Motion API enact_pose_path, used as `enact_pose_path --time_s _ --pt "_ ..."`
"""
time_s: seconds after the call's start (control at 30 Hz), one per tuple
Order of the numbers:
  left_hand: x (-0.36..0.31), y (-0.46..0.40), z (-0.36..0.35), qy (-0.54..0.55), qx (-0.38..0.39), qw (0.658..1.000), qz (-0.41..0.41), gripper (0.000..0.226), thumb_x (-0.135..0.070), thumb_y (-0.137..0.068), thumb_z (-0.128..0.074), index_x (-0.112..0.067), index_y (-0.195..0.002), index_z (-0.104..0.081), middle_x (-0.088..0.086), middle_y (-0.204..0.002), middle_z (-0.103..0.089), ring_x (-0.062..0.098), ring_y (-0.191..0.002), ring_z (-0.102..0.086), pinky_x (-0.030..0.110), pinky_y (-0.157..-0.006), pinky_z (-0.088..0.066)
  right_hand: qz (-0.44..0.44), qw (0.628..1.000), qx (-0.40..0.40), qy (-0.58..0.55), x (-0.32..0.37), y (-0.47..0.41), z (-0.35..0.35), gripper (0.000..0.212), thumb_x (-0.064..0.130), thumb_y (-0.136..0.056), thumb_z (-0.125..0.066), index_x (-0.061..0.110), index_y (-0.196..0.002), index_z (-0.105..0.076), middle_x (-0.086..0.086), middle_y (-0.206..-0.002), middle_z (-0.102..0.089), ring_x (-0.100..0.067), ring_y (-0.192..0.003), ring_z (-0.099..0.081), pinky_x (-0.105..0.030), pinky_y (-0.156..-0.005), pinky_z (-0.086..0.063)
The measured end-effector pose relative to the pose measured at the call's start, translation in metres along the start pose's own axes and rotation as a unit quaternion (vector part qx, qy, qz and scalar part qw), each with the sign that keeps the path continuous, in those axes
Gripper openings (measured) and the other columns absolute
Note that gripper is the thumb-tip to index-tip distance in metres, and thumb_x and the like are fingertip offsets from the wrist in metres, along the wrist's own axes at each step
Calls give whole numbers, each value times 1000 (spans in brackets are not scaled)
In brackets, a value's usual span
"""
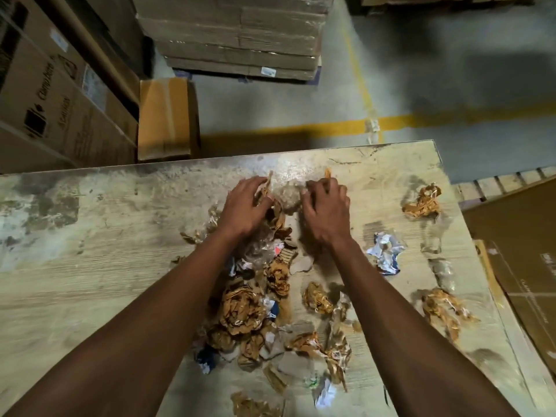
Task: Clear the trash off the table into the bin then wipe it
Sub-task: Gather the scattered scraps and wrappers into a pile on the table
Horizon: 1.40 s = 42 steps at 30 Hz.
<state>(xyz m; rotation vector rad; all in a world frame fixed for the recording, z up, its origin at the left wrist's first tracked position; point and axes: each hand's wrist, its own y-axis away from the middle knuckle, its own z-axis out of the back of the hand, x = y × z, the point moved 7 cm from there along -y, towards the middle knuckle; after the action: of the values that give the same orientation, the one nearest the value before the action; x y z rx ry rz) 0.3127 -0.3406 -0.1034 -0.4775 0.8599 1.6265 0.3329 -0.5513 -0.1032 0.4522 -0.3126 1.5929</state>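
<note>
Head view looks down on two bare forearms that reach forward over the surface [90, 266], a worn, stained wooden top. Left hand [245, 206] has its fingers curled around a crumpled brown scrap [266, 188], which sticks up between the fingers. Right hand [326, 210] is also curled, and a thin brown strip [328, 173] stands up just behind its fingers; the fingers seem to pinch it, but the grip itself is hidden. Between the two hands lies a wad of clear plastic [290, 195], touching both. Under and behind the wrists, toward the person, the main trash pile [252, 308] spreads down the middle of the surface: crumpled brown tape, clear film, bits of grey card and some white and blue paper. To the right of the right forearm there is a white and blue paper ball [386, 251]. Near the right edge lie two separate brown tape wads, one far [422, 201] and one nearer [442, 308]. Beyond the surface a small cardboard box [167, 118] stands on the grey floor [451, 70], which has yellow lines. Stacked cartons [237, 34] stand behind it, and big printed boxes [54, 94] are at the left.
</note>
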Motion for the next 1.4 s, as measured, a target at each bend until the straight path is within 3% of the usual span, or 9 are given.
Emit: enact_pose_path --time_s 0.13,0.33,0.53,0.67,0.9,1.03,1.1,1.27,1.4 --pt "-15 20 23 15 -61 998 -25 58 -40 -103 -70 -38 -157 -49 -3 -161 -52 16 -134 -57 48 -114 -50 17 998 -26 -61 7 17 3 52 53 -108 -36 23 -146 -55 -8 -143 -49 -22 -123 -53 -49 -107 -52" --pt "10 33 61 -196 -186 961 65 68 -76 -98 -48 -40 -156 -50 1 -167 -45 27 -162 -27 64 -132 -7 -40 995 -81 -49 -17 37 16 55 55 -107 -40 24 -151 -54 -7 -150 -52 -25 -135 -47 -49 -113 -43" --pt "28 38 30 -65 -91 983 148 85 -88 -94 -43 -47 -167 -27 1 -181 -12 34 -166 -7 67 -130 -17 -92 994 -52 -36 -23 62 -9 80 74 -106 -15 28 -172 -10 -3 -180 -13 -26 -166 -8 -56 -134 -7" --pt "9 28 5 -74 -41 994 75 79 -73 -101 -52 -51 -168 -18 -3 -181 -10 32 -166 -7 63 -131 -15 -22 998 -26 -61 1 42 -22 80 72 -105 -7 30 -172 7 0 -182 0 -20 -167 -3 -50 -136 -2" --pt "-5 31 -19 -59 8 998 20 74 -37 -111 -54 -41 -172 -11 -3 -180 -17 22 -167 -4 56 -135 -6 20 993 -22 -113 33 17 -34 74 63 -108 -19 22 -168 -30 -15 -152 -46 -28 -139 -44 -45 -118 -40" --pt "-5 29 -23 30 -1 999 36 73 -21 -109 -49 -39 -172 -16 -1 -179 -24 22 -166 -14 56 -135 -12 27 963 -23 -267 55 19 -43 53 47 -113 -32 17 -150 -54 -8 -145 -45 -16 -128 -49 -37 -107 -51" --pt "-5 30 -21 94 -19 994 51 68 -28 -104 -45 -41 -169 -28 -1 -173 -38 25 -160 -32 57 -130 -26 15 939 -35 -342 69 23 -42 42 40 -115 -37 15 -141 -58 -7 -151 -50 -7 -129 -50 -26 -107 -47" --pt "-3 40 -6 284 -56 953 91 46 -46 -107 -38 -37 -150 -52 -2 -131 -70 18 -114 -69 39 -96 -58 -84 899 -35 -428 88 30 -51 34 56 -110 -38 28 -121 -53 -2 -116 -71 -19 -101 -71 -49 -87 -60" --pt "-1 48 7 361 -88 924 93 53 -78 -94 -42 -35 -118 -64 -8 -109 -75 11 -103 -72 41 -95 -57 -68 899 -68 -428 107 35 -37 29 49 -111 -50 20 -110 -56 -1 -109 -71 -7 -93 -67 -22 -77 -51"
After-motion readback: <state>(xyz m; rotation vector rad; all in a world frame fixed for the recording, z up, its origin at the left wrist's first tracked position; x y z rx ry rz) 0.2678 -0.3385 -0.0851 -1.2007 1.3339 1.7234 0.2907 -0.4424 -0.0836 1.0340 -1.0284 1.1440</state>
